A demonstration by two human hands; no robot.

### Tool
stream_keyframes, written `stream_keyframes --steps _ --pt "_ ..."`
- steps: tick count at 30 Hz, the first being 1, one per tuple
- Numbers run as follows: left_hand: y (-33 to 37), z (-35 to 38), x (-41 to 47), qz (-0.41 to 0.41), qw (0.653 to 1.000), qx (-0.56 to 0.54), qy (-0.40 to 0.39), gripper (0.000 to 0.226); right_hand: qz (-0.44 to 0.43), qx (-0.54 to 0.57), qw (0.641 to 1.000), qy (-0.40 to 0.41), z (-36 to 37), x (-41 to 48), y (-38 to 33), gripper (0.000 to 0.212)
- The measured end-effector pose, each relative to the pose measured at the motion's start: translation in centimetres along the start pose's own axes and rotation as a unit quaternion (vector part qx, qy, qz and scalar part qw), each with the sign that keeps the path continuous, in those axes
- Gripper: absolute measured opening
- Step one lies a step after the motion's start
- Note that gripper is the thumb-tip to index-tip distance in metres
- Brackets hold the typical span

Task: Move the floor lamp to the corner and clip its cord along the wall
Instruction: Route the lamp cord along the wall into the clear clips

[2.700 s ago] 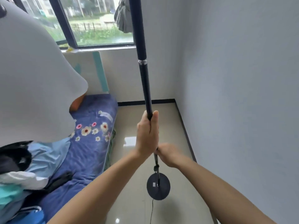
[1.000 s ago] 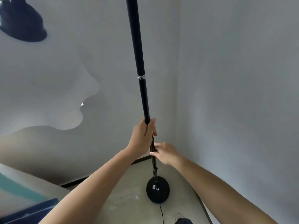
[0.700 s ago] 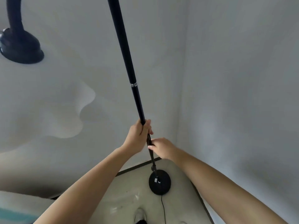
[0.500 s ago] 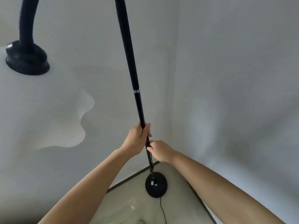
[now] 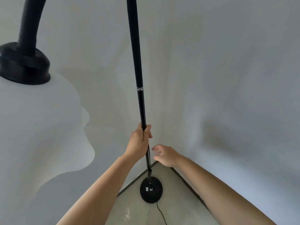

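The black floor lamp stands upright with its pole (image 5: 140, 101) running up the middle of the view. Its round black base (image 5: 151, 191) rests on the tiled floor, close into the corner where two grey walls meet. My left hand (image 5: 140, 141) is wrapped around the pole at mid height. My right hand (image 5: 165, 155) hovers just right of the pole, fingers spread, touching nothing. The black cord (image 5: 160, 213) trails from the base toward the bottom edge. The white wavy lampshade (image 5: 39, 127) with its black cap (image 5: 24, 65) fills the left side.
A dark skirting strip (image 5: 186, 181) runs along the foot of both walls. The left wall (image 5: 100, 62) and right wall (image 5: 235, 78) are bare. Pale glossy floor tiles (image 5: 129, 211) lie in front of the base.
I have carried the lamp from beside the bed into the corner and its base now rests there. My right hand has let go of the pole and opened; the left still holds it.
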State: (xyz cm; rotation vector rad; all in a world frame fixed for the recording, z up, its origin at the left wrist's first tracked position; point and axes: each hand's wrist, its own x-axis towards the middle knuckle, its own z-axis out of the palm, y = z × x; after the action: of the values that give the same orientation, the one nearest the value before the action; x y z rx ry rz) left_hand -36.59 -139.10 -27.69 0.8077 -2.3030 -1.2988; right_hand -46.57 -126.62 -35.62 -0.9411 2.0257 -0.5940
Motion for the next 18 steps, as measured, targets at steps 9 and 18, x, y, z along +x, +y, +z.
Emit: stream_keyframes --steps 9,18 --pt "-0.3 -0.9 0.3 0.016 0.999 0.036 -0.025 0.041 -0.056 -0.023 0.988 0.145 1.8 -0.4 -2.6 0.024" --pt "-1.0 0.2 2.5 0.027 0.999 -0.011 -0.02 0.037 0.066 0.097 0.972 0.204 2.9 -8.9 4.8 0.047"
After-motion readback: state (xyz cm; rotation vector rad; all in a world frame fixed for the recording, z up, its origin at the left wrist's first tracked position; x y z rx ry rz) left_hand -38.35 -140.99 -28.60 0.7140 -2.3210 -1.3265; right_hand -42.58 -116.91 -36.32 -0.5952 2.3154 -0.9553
